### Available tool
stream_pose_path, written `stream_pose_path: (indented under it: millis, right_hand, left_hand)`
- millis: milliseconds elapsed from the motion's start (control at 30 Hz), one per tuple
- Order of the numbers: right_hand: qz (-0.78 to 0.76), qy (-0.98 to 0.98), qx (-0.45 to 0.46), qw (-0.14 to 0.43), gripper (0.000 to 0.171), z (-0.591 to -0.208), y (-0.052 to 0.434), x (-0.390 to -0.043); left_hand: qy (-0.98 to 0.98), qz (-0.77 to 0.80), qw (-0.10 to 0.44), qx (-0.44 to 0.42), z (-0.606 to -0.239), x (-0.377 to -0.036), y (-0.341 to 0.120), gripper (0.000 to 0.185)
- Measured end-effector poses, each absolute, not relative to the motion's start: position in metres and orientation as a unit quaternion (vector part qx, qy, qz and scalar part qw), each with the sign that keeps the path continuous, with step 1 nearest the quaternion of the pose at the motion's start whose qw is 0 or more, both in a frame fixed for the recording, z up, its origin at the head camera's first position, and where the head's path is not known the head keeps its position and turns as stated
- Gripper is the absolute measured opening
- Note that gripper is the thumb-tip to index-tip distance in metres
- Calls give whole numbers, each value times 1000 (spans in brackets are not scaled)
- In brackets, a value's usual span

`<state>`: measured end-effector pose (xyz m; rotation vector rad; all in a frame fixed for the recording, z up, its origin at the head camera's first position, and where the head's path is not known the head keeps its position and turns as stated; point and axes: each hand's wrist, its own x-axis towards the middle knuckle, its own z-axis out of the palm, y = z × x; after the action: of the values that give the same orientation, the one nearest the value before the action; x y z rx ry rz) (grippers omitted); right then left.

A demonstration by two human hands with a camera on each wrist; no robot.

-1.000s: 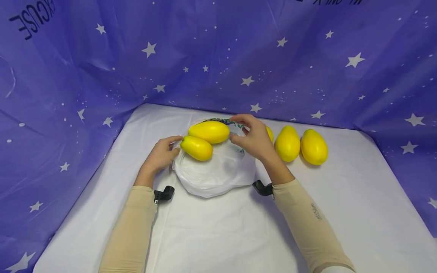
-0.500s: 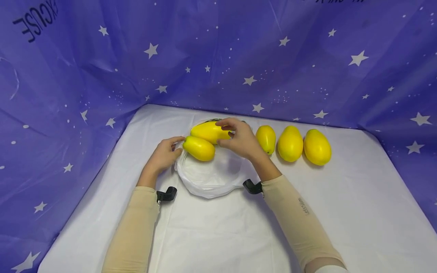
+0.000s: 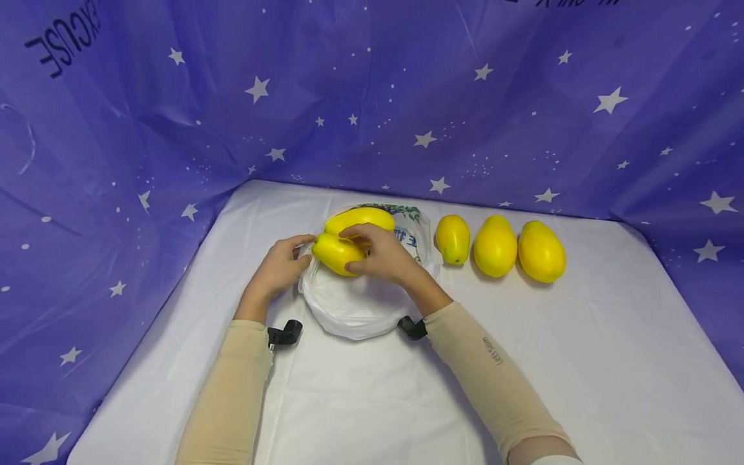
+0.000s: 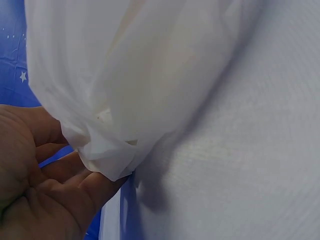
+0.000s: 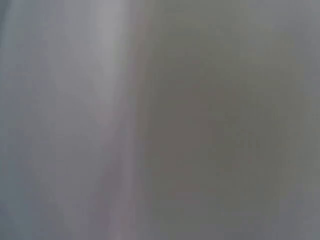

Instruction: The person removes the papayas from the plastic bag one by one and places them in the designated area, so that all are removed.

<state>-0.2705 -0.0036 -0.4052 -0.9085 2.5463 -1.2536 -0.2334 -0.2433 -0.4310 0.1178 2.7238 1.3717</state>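
In the head view, a white plastic bag [image 3: 331,323] lies with its mouth spread open, green and blue print at its far side. Two yellow papayas are in it: a rear papaya [image 3: 360,218] and a front papaya [image 3: 332,254] with a greenish tip. My left hand [image 3: 278,268] pinches the bag's left rim; in the left wrist view its fingers [image 4: 97,190] are at the gathered white plastic [image 4: 115,155]. My right hand [image 3: 385,255] reaches over the bag and grips the front papaya's right end, fingers on the far side, thumb on the near side. The right wrist view is a blur.
To the right of the bag stands a row of papayas: a smaller papaya [image 3: 453,239], a middle papaya [image 3: 495,246] and a right-hand papaya [image 3: 541,252]. A white cloth [image 3: 360,400] covers the table. Blue star-printed sheeting [image 3: 372,84] walls the back and sides.
My right hand has moved left and nearer, from beside the rear papaya across to the front papaya, and now holds it. The left hand has stayed at the bag's rim.
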Motion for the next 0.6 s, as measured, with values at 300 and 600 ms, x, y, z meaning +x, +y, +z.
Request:
stream_pose_path:
  millis: [300,600]
  right_hand:
    - [-381,867,-315,63,57,-414,-9,-266]
    - [-377,876,-296,56,54,-414,-3,-259]
  left_hand:
    - [897,438,38,48,-432,-236,-242,46]
    - [901,431,43,38,-432,-234,-244,46]
